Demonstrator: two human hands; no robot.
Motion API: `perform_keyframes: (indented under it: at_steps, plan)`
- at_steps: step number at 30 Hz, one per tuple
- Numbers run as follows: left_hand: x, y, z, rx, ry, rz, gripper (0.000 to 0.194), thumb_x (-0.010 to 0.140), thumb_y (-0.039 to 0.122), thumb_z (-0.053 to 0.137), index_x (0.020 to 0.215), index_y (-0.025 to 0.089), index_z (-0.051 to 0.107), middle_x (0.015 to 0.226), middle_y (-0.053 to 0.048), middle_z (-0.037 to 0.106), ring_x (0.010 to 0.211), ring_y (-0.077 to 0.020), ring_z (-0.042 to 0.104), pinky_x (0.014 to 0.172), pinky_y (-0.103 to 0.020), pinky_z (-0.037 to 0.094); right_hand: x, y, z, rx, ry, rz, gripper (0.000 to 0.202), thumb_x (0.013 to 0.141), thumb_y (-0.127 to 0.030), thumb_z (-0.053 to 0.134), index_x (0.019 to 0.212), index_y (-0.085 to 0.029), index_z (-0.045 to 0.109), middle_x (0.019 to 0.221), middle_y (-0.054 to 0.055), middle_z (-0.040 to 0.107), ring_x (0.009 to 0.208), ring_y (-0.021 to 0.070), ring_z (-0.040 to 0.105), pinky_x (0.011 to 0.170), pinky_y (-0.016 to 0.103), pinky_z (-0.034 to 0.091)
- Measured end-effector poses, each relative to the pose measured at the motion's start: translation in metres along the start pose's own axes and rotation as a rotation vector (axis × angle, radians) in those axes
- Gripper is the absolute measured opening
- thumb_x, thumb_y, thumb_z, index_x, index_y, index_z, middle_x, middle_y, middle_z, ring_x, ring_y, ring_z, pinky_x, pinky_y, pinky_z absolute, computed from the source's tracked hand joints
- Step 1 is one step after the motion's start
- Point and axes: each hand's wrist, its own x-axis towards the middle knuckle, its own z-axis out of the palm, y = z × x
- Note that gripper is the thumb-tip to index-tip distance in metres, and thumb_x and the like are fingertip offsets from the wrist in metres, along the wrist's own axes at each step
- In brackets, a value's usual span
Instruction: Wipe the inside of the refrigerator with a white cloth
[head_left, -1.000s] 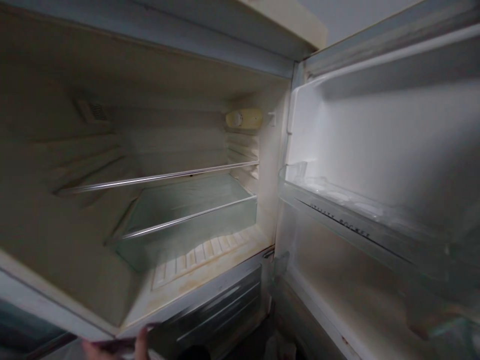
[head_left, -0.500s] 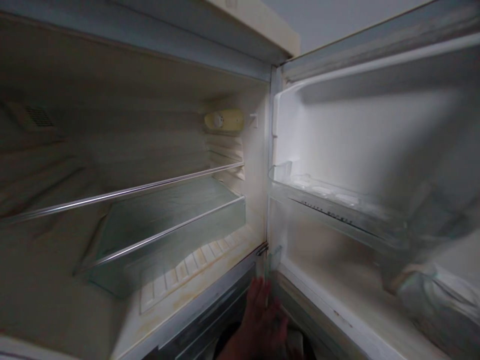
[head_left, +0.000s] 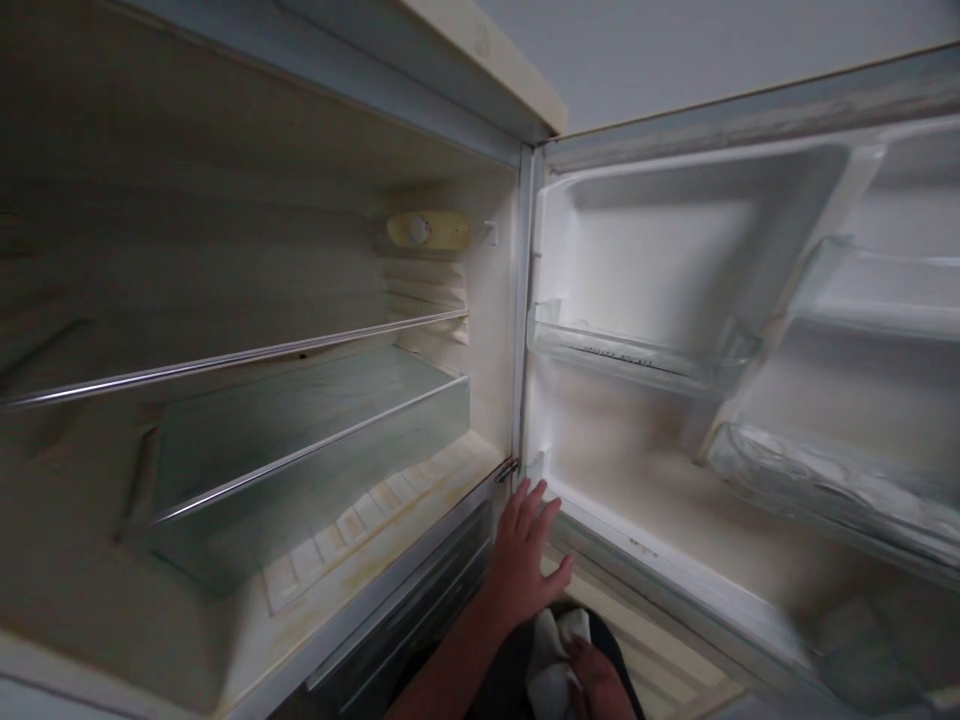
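My left hand [head_left: 523,560] reaches up at the bottom centre with its fingers spread and holds nothing. It is close to the lower hinge [head_left: 507,470] where the fridge body meets the open door [head_left: 645,550]. Lower down, in front of my lap, my right hand [head_left: 596,680] is closed on a white cloth [head_left: 551,665]. Left of the hands is the fridge interior, with a glass shelf [head_left: 247,362] and a clear drawer [head_left: 337,465] below it. Yellowish stains mark the fridge floor [head_left: 367,565].
On the door hang a clear bin [head_left: 637,365] with printed letters, an egg tray [head_left: 840,485] and an upper bin [head_left: 885,290]. A yellow thermostat housing [head_left: 431,232] is on the inner right wall. Pale slats [head_left: 667,650] show below the door.
The view has shifted, showing more of the door on the right. My left hand has come up into clearer view, fingers spread. My right hand with the white cloth now shows more clearly.
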Motion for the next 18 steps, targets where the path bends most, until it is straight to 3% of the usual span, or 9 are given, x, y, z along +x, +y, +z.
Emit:
perform_keyframes:
  at_steps: [3,9,14,18]
  plan:
    - [0.001,-0.003,-0.002,0.0,-0.009,0.019,0.071,0.082,0.028,0.069,0.146,0.02,0.04,0.16,-0.014,0.037,0.154,-0.0328,0.019,0.121,-0.056,0.032,-0.017,-0.015,-0.018,0.06,-0.06,0.212,0.047,0.092,-0.03,0.052,0.135,-0.02,0.066,0.144,0.009,0.056,0.134,0.0297,0.053,0.112,0.042,0.046]
    - [0.001,-0.009,0.001,0.0,0.0,0.073,0.065,0.088,0.03,0.064,0.147,0.02,0.039,0.161,-0.013,0.035,0.155,-0.0323,0.016,0.121,-0.057,0.031,-0.071,-0.033,-0.052,0.037,0.087,0.488,0.049,0.099,-0.044,0.044,0.137,-0.02,0.064,0.144,0.01,0.056,0.137,0.0301,0.051,0.117,0.048,0.041]
    - [0.001,-0.014,0.002,-0.024,0.021,0.112,0.067,0.09,0.029,0.062,0.15,0.02,0.036,0.161,-0.014,0.035,0.155,-0.0338,0.016,0.12,-0.06,0.031,-0.136,-0.029,-0.053,-0.023,0.221,0.721,0.059,0.096,-0.06,0.042,0.127,-0.019,0.071,0.137,0.011,0.061,0.132,0.032,0.056,0.113,0.05,0.046]
    - [0.001,-0.018,0.003,-0.049,0.024,0.119,0.066,0.09,0.028,0.062,0.15,0.022,0.036,0.161,-0.013,0.035,0.155,-0.0342,0.018,0.12,-0.06,0.031,-0.189,-0.018,-0.045,0.002,0.311,0.79,0.06,0.09,-0.065,0.045,0.119,-0.024,0.077,0.132,0.01,0.065,0.126,0.0336,0.06,0.106,0.05,0.053]
